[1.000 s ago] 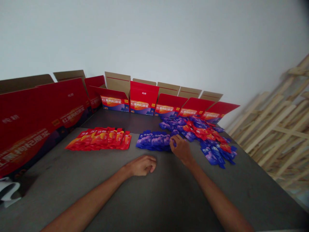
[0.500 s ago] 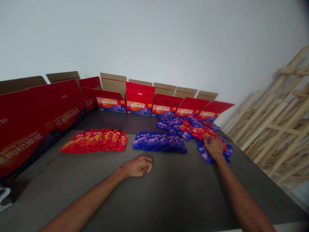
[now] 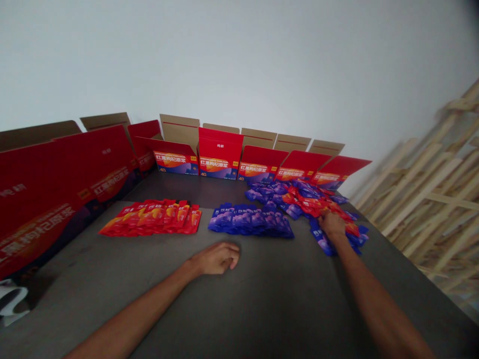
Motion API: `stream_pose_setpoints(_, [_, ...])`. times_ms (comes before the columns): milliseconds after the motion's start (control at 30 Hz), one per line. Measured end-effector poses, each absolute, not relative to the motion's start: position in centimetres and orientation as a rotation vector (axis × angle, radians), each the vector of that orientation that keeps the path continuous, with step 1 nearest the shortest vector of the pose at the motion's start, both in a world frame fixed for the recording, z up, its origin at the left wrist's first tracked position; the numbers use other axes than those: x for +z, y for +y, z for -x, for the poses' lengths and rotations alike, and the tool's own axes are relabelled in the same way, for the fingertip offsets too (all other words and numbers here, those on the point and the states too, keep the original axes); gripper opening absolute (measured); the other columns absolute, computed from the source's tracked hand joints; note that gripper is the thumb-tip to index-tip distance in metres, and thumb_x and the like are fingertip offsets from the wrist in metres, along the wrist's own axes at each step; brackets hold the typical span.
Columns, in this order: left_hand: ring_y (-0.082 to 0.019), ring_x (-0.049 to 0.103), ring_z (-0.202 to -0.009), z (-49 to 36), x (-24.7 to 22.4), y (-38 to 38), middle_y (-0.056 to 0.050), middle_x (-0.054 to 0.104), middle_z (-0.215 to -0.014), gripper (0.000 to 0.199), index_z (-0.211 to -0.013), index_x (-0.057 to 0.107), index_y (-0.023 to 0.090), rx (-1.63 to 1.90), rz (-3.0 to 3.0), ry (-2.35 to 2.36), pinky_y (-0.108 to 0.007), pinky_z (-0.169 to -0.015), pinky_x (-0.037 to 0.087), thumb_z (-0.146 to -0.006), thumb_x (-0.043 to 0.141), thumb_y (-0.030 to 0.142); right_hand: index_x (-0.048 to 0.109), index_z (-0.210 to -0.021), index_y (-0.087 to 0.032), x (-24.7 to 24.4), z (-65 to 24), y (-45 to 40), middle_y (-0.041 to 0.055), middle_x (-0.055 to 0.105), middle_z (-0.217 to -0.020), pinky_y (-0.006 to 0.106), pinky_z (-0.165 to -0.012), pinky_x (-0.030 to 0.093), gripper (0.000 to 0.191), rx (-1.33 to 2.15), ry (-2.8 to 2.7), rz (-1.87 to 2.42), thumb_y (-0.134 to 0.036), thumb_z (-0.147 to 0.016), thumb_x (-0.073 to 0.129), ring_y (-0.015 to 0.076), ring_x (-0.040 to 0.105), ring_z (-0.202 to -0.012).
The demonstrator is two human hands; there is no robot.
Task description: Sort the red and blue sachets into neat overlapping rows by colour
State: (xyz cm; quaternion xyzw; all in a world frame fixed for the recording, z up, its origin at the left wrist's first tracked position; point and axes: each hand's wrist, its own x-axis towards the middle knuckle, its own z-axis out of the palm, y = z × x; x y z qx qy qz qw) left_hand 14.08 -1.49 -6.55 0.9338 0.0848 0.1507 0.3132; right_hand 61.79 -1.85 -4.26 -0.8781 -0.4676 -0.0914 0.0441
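Note:
My right hand [image 3: 332, 224] reaches into the mixed heap of red pouches [image 3: 312, 204] and blue-purple pouches [image 3: 322, 242] at the right. Its fingers are bent down and closed on a pouch, partly hidden, so I cannot tell which colour it has. My left hand [image 3: 219, 258] rests on the dark table with fingers curled in and nothing visible in them. Just beyond it lies an overlapping row of blue-purple pouches [image 3: 250, 220]. Farther left is a similar row of red pouches [image 3: 151, 217].
Open red cartons [image 3: 219, 154] line the table's back edge. Larger-looking red cartons [image 3: 67, 194] stand along the left side of the grey table [image 3: 262, 304]. A white curved object [image 3: 13, 301] sits at the left edge. Wooden frames [image 3: 430, 204] lean beyond the right edge.
The view has turned slightly left, so everything sits a little farther right. My right hand stays in the heap, its fingers slightly more tucked. My left hand has hardly moved.

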Motion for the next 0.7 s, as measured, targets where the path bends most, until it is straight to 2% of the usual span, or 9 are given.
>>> stream_pose_setpoints(167, [-0.015, 0.057, -0.074, -14.2, -6.6, -1.5, 0.001, 0.057, -0.071, 0.030, -0.070, 0.056, 0.020, 0.397, -2.466, 0.218, -0.025, -0.071, 0.044, -0.064, 0.046, -0.008, 0.068, -0.121, -0.004, -3.7, -61.4, -2.4, 0.0282, 0.072, -0.104, 0.039, -0.081, 0.050, 0.035, -0.294, -1.480, 2.715, -0.014, -0.094, 0.049, 0.0352, 0.072, -0.099])
stream_pose_setpoints(333, [-0.015, 0.057, -0.073, -14.2, -6.6, -1.5, 0.001, 0.056, -0.071, 0.030, -0.070, 0.057, 0.020, 0.418, -2.464, 0.212, -0.025, -0.070, 0.044, -0.064, 0.045, -0.007, 0.071, -0.119, -0.009, -2.3, -61.0, -4.3, 0.0251, 0.074, -0.102, 0.040, -0.081, 0.050, 0.034, -0.313, -1.517, 2.732, -0.017, -0.093, 0.050, 0.0346, 0.072, -0.099])
stream_pose_setpoints(433, [-0.015, 0.057, -0.073, -14.1, -6.6, -1.5, 0.001, 0.056, -0.070, 0.031, -0.071, 0.057, 0.020, 0.430, -2.459, 0.214, -0.025, -0.070, 0.043, -0.063, 0.045, -0.007, 0.073, -0.113, -0.015, -0.6, -60.3, -6.2, 0.0199, 0.075, -0.103, 0.037, -0.079, 0.050, 0.030, -0.326, -1.547, 2.683, -0.020, -0.093, 0.052, 0.0325, 0.072, -0.098])
stream_pose_setpoints(600, [-0.015, 0.058, -0.072, -14.1, -6.7, -1.5, 0.001, 0.057, -0.071, 0.030, -0.070, 0.057, 0.020, 0.422, -2.454, 0.214, -0.024, -0.070, 0.043, -0.063, 0.046, -0.007, 0.074, -0.100, -0.019, 3.4, -56.8, -9.1, 0.0125, 0.076, -0.093, 0.036, -0.076, 0.049, 0.020, -0.420, -1.618, 2.377, -0.025, -0.089, 0.058, 0.0299, 0.072, -0.087])
stream_pose_setpoints(700, [-0.015, 0.058, -0.073, -14.1, -6.7, -1.5, 0.001, 0.057, -0.072, 0.031, -0.070, 0.056, 0.020, 0.423, -2.455, 0.215, -0.025, -0.071, 0.044, -0.061, 0.045, -0.008, 0.071, -0.101, -0.019, 5.0, -52.1, -9.2, 0.0113, 0.076, -0.099, 0.035, -0.081, 0.050, 0.021, -0.516, -1.682, 2.035, -0.025, -0.089, 0.055, 0.0281, 0.071, -0.090])
